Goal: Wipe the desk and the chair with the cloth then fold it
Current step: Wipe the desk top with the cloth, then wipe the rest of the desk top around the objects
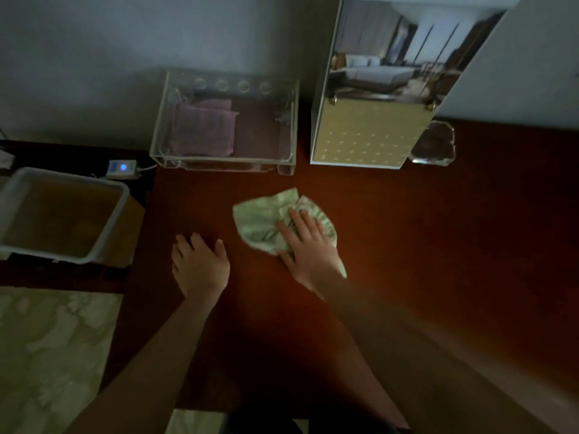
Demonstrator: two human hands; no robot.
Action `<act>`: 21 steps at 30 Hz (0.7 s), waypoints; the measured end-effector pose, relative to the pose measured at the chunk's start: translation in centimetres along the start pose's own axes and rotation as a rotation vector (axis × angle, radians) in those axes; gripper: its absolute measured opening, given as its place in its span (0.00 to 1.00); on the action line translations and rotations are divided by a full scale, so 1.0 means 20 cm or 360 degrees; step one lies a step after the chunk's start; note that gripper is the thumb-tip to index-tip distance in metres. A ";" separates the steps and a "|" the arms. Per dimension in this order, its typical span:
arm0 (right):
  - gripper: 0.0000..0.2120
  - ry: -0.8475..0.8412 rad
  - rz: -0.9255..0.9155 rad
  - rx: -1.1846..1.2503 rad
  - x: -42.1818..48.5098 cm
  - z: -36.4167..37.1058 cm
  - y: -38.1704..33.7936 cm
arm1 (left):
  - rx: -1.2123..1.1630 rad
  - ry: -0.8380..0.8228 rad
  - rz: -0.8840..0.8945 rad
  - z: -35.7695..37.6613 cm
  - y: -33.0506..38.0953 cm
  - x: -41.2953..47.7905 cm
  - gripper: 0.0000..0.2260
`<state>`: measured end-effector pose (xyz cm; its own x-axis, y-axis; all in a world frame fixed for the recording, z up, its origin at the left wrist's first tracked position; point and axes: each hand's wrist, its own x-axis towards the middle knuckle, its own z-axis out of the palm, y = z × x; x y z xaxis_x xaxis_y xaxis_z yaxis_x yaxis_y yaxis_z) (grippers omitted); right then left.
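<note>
A crumpled pale green cloth [261, 219] lies on the dark red-brown wooden desk [423, 245], near its middle. My right hand [308, 247] presses flat on the cloth's right part, fingers spread and straight, and covers that part. To the left of the cloth, my left hand [200, 264] rests palm down on the bare desk, a short gap away, holding nothing. No chair can be made out in this view.
A clear acrylic tray [282, 166] with folded purple towels [203, 130] stands at the desk's back. A picture stand [369, 120] and a glass piece [434, 145] are back right. A white bin [91, 245] and a small device [122, 168] sit left of the desk.
</note>
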<state>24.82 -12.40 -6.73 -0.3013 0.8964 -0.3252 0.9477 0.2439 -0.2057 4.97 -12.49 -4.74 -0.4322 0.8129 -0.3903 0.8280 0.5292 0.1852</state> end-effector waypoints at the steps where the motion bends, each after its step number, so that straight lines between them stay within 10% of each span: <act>1: 0.27 0.0006 -0.0061 -0.0008 -0.07 0.02 -0.02 | -0.0016 0.0002 -0.0024 0.00 0.01 -0.01 0.27; 11: 0.25 -0.0182 -0.0778 0.0264 -0.46 0.04 0.19 | -0.0322 0.0151 -0.0247 0.04 0.31 -0.09 0.26; 17: 0.21 0.0446 0.0537 0.0970 -0.32 -0.35 0.75 | -0.0813 0.0662 0.0188 -0.10 0.68 -0.12 0.15; 21: 0.21 0.0685 0.0921 0.1129 -0.25 -0.60 1.09 | -0.0977 0.0560 0.0356 -0.20 0.88 -0.06 0.15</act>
<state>48.24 -7.17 1.49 0.3810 0.8988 -0.2169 0.6127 -0.4211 -0.6688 18.74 -3.18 2.61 -0.4507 0.8926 0.0088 0.6056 0.2985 0.7377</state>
